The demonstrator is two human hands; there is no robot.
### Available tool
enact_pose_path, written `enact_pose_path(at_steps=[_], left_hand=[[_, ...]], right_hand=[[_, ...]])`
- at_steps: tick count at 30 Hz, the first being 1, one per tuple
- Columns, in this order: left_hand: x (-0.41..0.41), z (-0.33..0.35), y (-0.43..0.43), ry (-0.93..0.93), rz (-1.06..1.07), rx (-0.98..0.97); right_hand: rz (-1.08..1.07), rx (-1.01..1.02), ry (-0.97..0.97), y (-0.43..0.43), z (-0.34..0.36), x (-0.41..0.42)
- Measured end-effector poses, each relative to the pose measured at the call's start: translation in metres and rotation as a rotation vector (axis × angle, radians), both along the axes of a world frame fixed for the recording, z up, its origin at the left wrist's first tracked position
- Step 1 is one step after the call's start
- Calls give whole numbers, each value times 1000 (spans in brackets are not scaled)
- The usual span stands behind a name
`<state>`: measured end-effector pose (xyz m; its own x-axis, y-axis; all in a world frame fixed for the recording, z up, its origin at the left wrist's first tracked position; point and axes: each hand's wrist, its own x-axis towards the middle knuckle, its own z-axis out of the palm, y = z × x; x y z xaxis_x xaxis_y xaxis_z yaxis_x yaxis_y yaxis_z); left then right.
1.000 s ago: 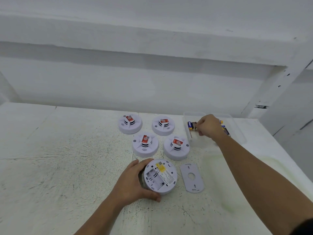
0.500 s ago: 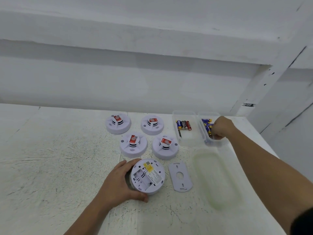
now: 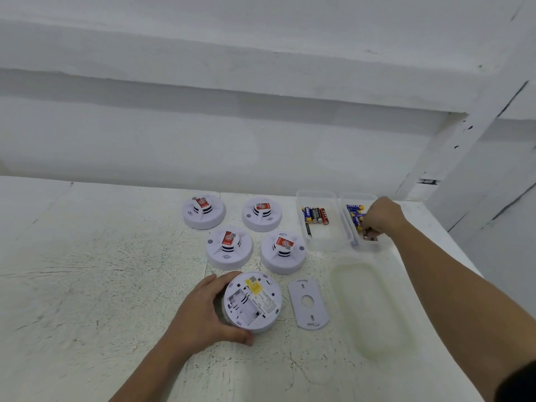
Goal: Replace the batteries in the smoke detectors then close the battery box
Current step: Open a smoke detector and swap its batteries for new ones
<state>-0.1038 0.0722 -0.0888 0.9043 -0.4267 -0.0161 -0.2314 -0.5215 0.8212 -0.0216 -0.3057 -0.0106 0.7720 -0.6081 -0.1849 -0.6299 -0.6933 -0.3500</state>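
Note:
A white smoke detector (image 3: pixel 255 301) lies on its face near the table's front, its battery bay open and empty. My left hand (image 3: pixel 203 311) grips its left rim. Its mounting plate (image 3: pixel 308 303) lies just to the right. Two clear battery boxes stand at the back right: the left box (image 3: pixel 319 245) holds several loose batteries (image 3: pixel 314 215). My right hand (image 3: pixel 380 217) reaches into the right box (image 3: pixel 358 248), fingers curled down and pinching a battery (image 3: pixel 369 235) among blue ones (image 3: pixel 354 211). The hand hides most of that box.
Several more smoke detectors with red labels stand upright behind the open one, among them one at the back left (image 3: pixel 204 211) and one at the front right (image 3: pixel 283 248). A translucent box lid (image 3: pixel 374 309) lies flat under my right forearm. The table's right edge runs close by.
My right hand left several batteries in the left box and moved right into the other box, where its fingers curl down. My left hand has stayed on the detector.

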Motion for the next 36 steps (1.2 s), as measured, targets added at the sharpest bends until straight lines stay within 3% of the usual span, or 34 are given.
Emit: enact_pose_path(at_steps=[5,8,12,19,28,34,36], left_hand=[[0,0,0,-9,-6,-2],[0,-1,1,-19,-15,3],[0,0,0,-20,-29,2],[0,2,1,-42,-52,-14],[1,-2,2,-57,-61,-29],[3,-7,3,-68,-62,2],[4,-9,3,-63,-62,3]], right_hand=[[-25,326,-400,4,28,-8],[41,427,-526,30,44,-23],[215,615,-539,87,46,-52],[384,676,-359,171,5,-99],[516,597,-378,212,-28,-134],[712,298,-368,216,-35,-147],[730,286,-326,212,-35,-148]])
